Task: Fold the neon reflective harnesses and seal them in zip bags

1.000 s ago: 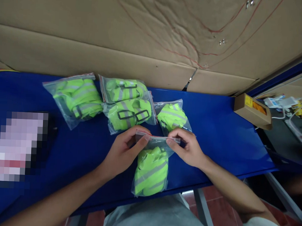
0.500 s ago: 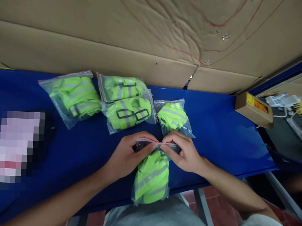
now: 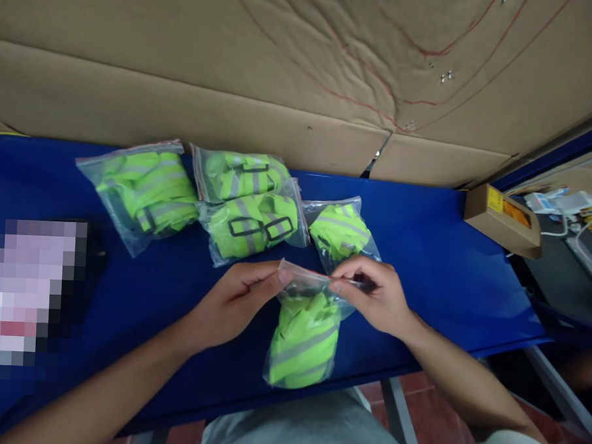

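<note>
A clear zip bag (image 3: 303, 340) with a folded neon-yellow reflective strap inside hangs between my hands near the table's front edge. My left hand (image 3: 238, 298) pinches the left corner of its zip top between thumb and fingers. Toward the right end of the same zip top, my right hand (image 3: 376, 291) grips the seal with thumb and forefinger. Just beyond my right hand lies another bag of reflective strap (image 3: 339, 230), partly covered by the fingers.
Further bags of reflective straps lie at the back: one at left (image 3: 145, 189), two overlapping (image 3: 249, 226) in the middle. A cardboard box (image 3: 504, 221) stands at the right end of the blue table (image 3: 422, 254). A blurred-out object (image 3: 33, 282) is at left. A brown panel (image 3: 183, 106) rises behind.
My left hand has slid left along the zip top to its corner, and my right hand has moved slightly right. The hands are now further apart, with the top edge stretched between them.
</note>
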Available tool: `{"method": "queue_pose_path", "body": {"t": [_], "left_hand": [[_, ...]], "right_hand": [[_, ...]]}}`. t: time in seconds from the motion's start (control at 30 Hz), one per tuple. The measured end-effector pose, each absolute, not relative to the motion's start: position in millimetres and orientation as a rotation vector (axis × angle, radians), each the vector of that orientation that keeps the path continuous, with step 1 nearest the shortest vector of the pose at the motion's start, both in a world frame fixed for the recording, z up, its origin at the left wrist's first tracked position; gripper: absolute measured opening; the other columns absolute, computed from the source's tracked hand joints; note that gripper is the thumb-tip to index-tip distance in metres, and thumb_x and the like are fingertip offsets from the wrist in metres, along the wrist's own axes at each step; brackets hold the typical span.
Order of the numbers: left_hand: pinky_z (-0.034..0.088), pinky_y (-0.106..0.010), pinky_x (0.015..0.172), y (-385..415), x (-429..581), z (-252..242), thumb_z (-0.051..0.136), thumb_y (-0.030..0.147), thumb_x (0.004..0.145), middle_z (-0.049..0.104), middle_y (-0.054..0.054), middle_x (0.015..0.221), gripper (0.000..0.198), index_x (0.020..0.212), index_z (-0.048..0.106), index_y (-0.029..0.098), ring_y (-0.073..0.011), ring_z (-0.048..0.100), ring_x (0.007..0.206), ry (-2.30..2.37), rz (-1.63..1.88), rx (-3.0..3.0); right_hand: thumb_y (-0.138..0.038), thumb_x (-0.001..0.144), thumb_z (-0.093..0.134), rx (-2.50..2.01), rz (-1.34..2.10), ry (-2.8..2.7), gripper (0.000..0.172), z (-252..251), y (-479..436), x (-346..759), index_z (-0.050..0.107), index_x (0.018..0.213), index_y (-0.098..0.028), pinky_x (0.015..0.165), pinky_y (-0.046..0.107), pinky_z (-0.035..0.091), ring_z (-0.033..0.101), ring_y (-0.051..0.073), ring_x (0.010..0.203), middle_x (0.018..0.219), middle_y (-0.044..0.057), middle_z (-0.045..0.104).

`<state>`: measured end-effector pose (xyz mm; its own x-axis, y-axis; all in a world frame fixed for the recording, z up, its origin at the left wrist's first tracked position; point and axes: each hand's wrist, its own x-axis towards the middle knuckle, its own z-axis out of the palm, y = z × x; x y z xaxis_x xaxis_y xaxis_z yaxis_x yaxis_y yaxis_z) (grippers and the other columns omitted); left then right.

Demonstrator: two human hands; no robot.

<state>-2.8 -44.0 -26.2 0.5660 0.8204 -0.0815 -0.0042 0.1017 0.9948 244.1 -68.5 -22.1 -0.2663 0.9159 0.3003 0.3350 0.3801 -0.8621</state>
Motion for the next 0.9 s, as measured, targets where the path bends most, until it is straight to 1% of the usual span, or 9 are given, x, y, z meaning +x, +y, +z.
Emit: {"method": "queue_pose_path", "body": {"t": [0.1, 0.27, 0.33, 0.43, 0.5, 0.63, 0.73, 0.8, 0.9], "left_hand": [[0.055, -0.026, 0.092, -43.3, -10.2, -23.6, 0.058, 0.041, 0.101, 0.079, -0.004, 0.111, 0.03, 0.109, 0.082, 0.026, -0.0208, 0.072, 0.102, 0.83, 0.81, 1.3], [0.052, -0.024, 0.095, -46.8, -11.2, -25.1, 0.056, 0.042, 0.102, 0.078, -0.005, 0.112, 0.032, 0.103, 0.082, 0.024, -0.0203, 0.07, 0.108, 0.893, 0.9, 1.285], [0.051, -0.029, 0.102, -45.3, -10.0, -26.8, 0.057, 0.048, 0.1, 0.075, -0.007, 0.12, 0.036, 0.12, 0.076, 0.025, -0.0226, 0.069, 0.114, 0.82, 0.858, 1.286], [0.053, -0.036, 0.105, -42.0, -7.7, -29.7, 0.078, 0.047, 0.085, 0.066, -0.01, 0.139, 0.07, 0.147, 0.053, 0.028, -0.0283, 0.064, 0.125, 0.703, 0.724, 1.303], [0.055, -0.039, 0.103, -40.9, -5.8, -31.1, 0.088, 0.037, 0.075, 0.062, -0.011, 0.144, 0.085, 0.149, 0.046, 0.029, -0.0299, 0.064, 0.127, 0.708, 0.608, 1.305], [0.058, -0.035, 0.095, -41.6, -2.6, -30.3, 0.086, 0.03, 0.079, 0.067, -0.011, 0.135, 0.073, 0.142, 0.048, 0.029, -0.0262, 0.069, 0.118, 0.71, 0.627, 1.116], [0.06, -0.03, 0.076, -42.3, -1.4, -28.2, 0.077, 0.031, 0.088, 0.067, -0.015, 0.133, 0.057, 0.139, 0.053, 0.025, -0.024, 0.073, 0.099, 0.643, 0.726, 0.909], [0.058, -0.029, 0.066, -42.5, -0.3, -28.6, 0.072, 0.031, 0.09, 0.07, -0.016, 0.127, 0.047, 0.134, 0.059, 0.022, -0.0225, 0.073, 0.088, 0.639, 0.729, 0.829], [0.055, -0.027, 0.064, -42.2, 2.1, -33.3, 0.071, 0.031, 0.09, 0.073, -0.014, 0.11, 0.032, 0.119, 0.068, 0.017, -0.0197, 0.069, 0.082, 0.691, 0.696, 0.761]], "right_hand": [[-0.019, 0.091, 0.075, -1.085, 0.802, -1.776, 0.008, -21.7, -68.4, 247.2, 0.069, 0.085, -0.02, 0.057, 0.018, 0.048, 0.063, 0.007, 0.061, 0.071, -0.004, 0.071], [-0.015, 0.093, 0.071, -1.0, 0.675, -1.901, 0.006, -21.5, -73.1, 245.2, 0.069, 0.095, -0.021, 0.062, 0.02, 0.049, 0.062, 0.008, 0.064, 0.076, -0.003, 0.069], [-0.017, 0.093, 0.071, -1.025, 0.658, -1.864, 0.005, -21.5, -73.5, 245.6, 0.07, 0.094, -0.021, 0.061, 0.021, 0.05, 0.062, 0.008, 0.063, 0.075, -0.003, 0.07], [-0.022, 0.096, 0.068, -1.126, 0.709, -1.66, 0.007, -21.6, -74.1, 246.3, 0.071, 0.089, -0.022, 0.051, 0.021, 0.047, 0.059, 0.008, 0.055, 0.07, -0.004, 0.069], [-0.026, 0.097, 0.066, -1.185, 0.713, -1.471, 0.013, -21.4, -74.0, 246.4, 0.071, 0.086, -0.022, 0.043, 0.022, 0.043, 0.055, 0.008, 0.047, 0.065, -0.004, 0.067], [-0.041, 0.093, 0.071, -1.21, 0.721, -1.095, 0.02, -19.4, -61.6, 254.8, 0.068, 0.084, -0.023, 0.031, 0.023, 0.031, 0.044, 0.007, 0.037, 0.062, -0.004, 0.062], [-0.048, 0.092, 0.072, -1.17, 0.792, -0.784, 0.029, -15.4, -37.0, 280.7, 0.061, 0.084, -0.021, 0.03, 0.021, 0.023, 0.033, 0.005, 0.037, 0.06, -0.007, 0.052], [-0.043, 0.096, 0.067, -1.133, 0.856, -0.569, 0.029, -11.5, -19.2, 305.6, 0.055, 0.082, -0.021, 0.034, 0.018, 0.026, 0.03, 0.004, 0.039, 0.059, -0.009, 0.044], [-0.032, 0.103, 0.053, -1.05, 0.835, -0.332, 0.025, -4.6, -2.8, 337.1, 0.047, 0.081, -0.021, 0.045, 0.017, 0.037, 0.037, 0.004, 0.045, 0.062, -0.01, 0.041]]}}
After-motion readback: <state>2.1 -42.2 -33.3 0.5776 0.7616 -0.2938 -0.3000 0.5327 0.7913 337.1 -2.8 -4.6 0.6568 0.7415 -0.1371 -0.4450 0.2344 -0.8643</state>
